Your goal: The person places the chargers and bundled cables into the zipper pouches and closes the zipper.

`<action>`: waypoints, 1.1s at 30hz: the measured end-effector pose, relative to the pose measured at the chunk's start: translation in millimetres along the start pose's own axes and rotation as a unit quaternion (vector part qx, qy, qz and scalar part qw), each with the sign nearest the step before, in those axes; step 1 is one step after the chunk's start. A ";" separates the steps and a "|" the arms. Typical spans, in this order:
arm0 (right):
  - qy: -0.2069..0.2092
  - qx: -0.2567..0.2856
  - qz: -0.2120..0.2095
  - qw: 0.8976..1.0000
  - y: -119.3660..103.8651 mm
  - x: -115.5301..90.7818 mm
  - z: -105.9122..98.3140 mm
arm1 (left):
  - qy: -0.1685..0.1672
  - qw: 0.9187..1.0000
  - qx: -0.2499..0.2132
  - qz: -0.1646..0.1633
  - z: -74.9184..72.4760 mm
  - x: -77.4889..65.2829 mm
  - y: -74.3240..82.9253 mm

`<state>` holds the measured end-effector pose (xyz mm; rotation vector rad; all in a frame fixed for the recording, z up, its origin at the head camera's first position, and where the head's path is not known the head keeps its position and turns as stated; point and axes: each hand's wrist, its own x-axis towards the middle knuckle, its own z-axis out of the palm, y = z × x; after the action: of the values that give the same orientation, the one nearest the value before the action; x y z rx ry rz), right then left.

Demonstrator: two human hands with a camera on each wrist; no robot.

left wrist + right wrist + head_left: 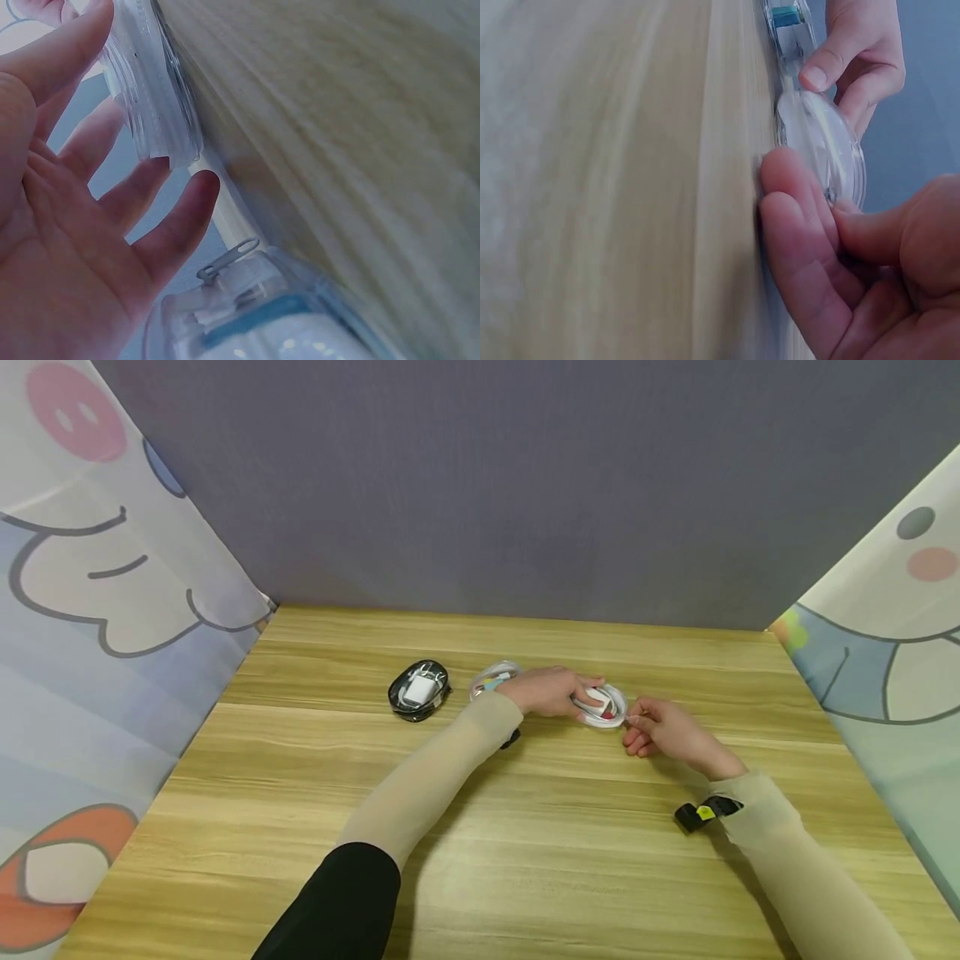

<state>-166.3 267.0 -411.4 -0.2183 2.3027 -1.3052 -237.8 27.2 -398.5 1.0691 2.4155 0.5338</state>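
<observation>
A clear round zip pouch with a white charger and a bit of red inside lies between my hands. My left hand holds its left side, thumb on the near edge and fingers across the far side. With thumb and fingertips my right hand pinches its right edge; whatever zipper pull is there is hidden between the fingers. In the right wrist view the pouch is tilted up on its edge. Left of it, partly behind my left wrist, sits a second clear pouch with light-blue and white contents.
A black-rimmed clear pouch holding a white charger and cable lies farther left on the wooden table. A grey panel stands along the back edge, with printed cartoon panels at both sides. A metal zipper pull sticks up from the second pouch.
</observation>
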 end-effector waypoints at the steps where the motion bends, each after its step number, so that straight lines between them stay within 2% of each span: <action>1: -0.002 0.004 0.003 1.000 -0.2 -0.6 0.9 | 0.001 1.000 0.000 0.001 0.1 0.1 0.0; 8: -0.017 0.020 0.011 1.000 -1.2 -3.7 2.4 | 0.002 1.000 0.018 0.019 0.5 -2.1 1.8; 11: -0.005 0.021 0.012 1.000 0.0 -2.5 1.5 | -0.001 0.999 0.032 0.031 0.0 -5.6 3.7; 14: 0.012 0.020 0.007 1.000 1.2 0.4 -0.4 | 0.005 0.997 0.068 0.048 0.2 -8.9 4.4; 18: 0.040 0.016 0.002 0.999 1.7 5.9 -4.4 | 0.033 0.990 0.116 0.069 2.3 -11.5 2.1; 22: 0.063 0.001 -0.003 0.998 3.5 12.0 -9.2 | 0.059 0.985 0.133 0.096 3.9 -12.2 0.6; 26: 0.076 -0.005 -0.004 0.997 6.3 19.0 -13.9 | 0.078 0.973 0.180 0.121 3.1 -12.3 4.5; 29: 0.082 0.000 0.000 0.997 7.7 24.3 -17.1 | 0.066 0.966 0.210 0.139 3.4 -10.3 6.1; 33: 0.085 0.004 0.001 0.996 9.2 27.7 -20.0 | 0.022 0.969 0.201 0.141 5.8 -7.1 5.8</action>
<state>-199.1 277.1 -419.7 -0.1060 2.4375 -1.3785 -227.0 26.4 -398.7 1.6000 2.4849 0.1532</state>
